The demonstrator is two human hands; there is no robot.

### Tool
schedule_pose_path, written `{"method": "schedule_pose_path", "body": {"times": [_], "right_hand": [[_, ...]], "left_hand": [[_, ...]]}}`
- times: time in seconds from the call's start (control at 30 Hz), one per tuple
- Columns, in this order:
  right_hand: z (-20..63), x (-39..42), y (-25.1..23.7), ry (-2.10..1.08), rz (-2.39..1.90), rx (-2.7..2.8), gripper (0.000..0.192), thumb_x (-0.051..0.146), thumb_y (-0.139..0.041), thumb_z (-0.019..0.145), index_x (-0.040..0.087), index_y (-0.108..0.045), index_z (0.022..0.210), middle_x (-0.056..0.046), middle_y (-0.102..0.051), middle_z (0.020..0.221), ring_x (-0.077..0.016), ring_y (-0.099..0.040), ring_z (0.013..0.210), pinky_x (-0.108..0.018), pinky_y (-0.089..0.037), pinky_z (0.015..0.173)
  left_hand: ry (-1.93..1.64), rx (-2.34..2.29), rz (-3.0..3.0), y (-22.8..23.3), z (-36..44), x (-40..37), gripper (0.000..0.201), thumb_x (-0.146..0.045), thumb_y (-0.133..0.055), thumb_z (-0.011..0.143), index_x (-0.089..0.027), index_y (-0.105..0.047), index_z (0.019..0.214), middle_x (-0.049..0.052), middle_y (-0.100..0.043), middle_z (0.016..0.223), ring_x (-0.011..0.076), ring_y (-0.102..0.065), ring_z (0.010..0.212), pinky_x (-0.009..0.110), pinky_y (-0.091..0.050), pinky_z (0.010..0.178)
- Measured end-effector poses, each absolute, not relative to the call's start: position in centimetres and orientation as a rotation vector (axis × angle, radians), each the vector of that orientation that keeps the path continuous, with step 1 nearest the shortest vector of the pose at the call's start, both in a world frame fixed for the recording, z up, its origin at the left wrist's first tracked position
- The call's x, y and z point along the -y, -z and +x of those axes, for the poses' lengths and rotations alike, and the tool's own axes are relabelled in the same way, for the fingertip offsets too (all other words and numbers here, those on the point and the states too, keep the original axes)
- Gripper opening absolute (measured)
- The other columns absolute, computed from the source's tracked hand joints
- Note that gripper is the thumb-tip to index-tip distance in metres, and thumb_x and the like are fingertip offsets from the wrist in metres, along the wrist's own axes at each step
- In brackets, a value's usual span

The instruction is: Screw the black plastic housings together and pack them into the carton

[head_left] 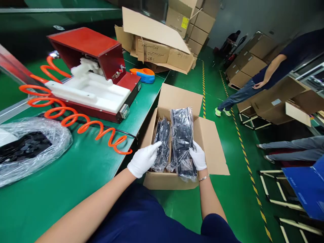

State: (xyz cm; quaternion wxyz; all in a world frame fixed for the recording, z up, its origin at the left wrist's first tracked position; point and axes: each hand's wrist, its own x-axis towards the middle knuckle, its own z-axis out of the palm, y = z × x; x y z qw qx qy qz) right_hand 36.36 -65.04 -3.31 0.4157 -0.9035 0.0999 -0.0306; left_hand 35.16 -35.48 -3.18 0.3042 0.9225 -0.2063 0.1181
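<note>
Head camera looks down over a person's two white-gloved hands at an open cardboard box (212,148) sitting low in the middle of the frame, beside the edge of a green worktop (76,175). The right hand (198,157) has its fingers wrapped around the side of a bagged black part (182,141), a long dark piece in crinkled clear plastic that stands tilted, its lower end hanging over the near wall of the box. The left hand (143,160) is half open, its fingers extended and touching a second bagged part (162,143) already standing inside the box, just left of the first. From where things lie, the packing step looks to be in hand: one piece seated, another part-way in. Settling the held one would seem to call for sliding it down alongside its neighbour while the left hand keeps that one from tipping.

On the worktop, upper left of the frame, stands a red machine (93,54) with a white fixture block, a coiled orange hose (76,118) trailing from it. A clear bag of dark parts (27,148) lies at the left edge. Another person stands at the upper right among more cartons.
</note>
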Motion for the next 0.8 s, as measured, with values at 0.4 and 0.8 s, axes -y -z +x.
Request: {"method": "schedule_pose_path", "body": {"times": [0.4, 0.8], "right_hand": [[34.0, 57.7, 1.4, -0.059, -1.911, 0.046, 0.051, 0.034, -0.064, 0.077, 0.015, -0.062, 0.125, -0.007, -0.062, 0.124, -0.0168, -0.064, 0.111, -0.034, -0.049, 0.107], [33.7, 58.2, 1.6, -0.044, -2.026, 0.041, 0.051, 0.032, -0.062, 0.076, 0.013, -0.065, 0.122, -0.008, -0.063, 0.121, -0.0174, -0.065, 0.107, -0.033, -0.050, 0.105]], "left_hand": [[-0.487, 0.524, 2.491, 3.2, 36.1, 34.2, 0.058, -0.007, -0.034, 0.085, -0.019, -0.051, 0.139, 0.005, -0.066, 0.080, 0.0168, -0.062, 0.071, 0.028, -0.051, 0.069], [-0.478, 0.453, 2.448, 3.0, 36.0, 34.0, 0.056, -0.007, -0.036, 0.084, -0.019, -0.057, 0.134, 0.002, -0.068, 0.072, 0.0149, -0.063, 0.066, 0.025, -0.051, 0.069]]}}
